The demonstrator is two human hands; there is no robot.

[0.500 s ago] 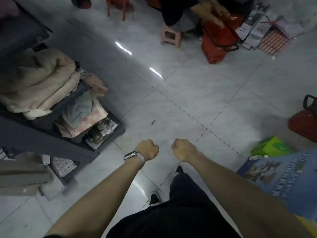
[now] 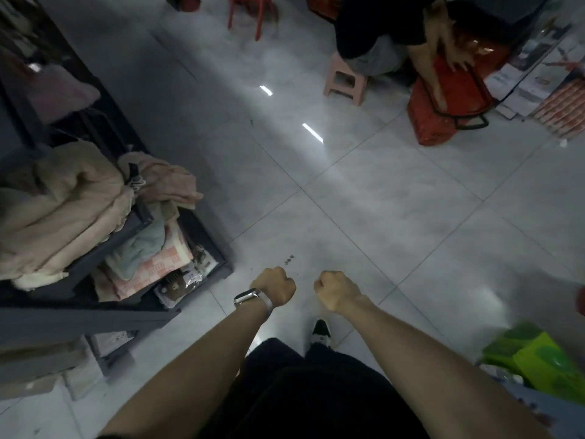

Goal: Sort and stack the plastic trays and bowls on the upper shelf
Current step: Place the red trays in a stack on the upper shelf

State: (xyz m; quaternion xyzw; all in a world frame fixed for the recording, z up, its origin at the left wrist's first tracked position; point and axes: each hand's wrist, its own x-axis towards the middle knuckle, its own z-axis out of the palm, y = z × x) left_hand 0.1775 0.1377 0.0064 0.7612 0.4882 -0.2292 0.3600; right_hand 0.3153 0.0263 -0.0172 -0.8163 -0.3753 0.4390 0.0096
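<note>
Your left hand (image 2: 275,288) and right hand (image 2: 335,289) hover as fists over the tiled floor (image 2: 380,201), slightly apart, fingers (image 2: 320,284) curled tight on nothing. The dark shelf (image 2: 136,315) stands at your left, piled with cloths (image 2: 63,204); no telling trays or bowls among them

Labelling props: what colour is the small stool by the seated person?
Pale pink; the stool shows best in the head view.

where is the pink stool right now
In the head view the pink stool stands on the tiled floor, upper right of centre, beneath a seated person and just left of the red basket.
</note>
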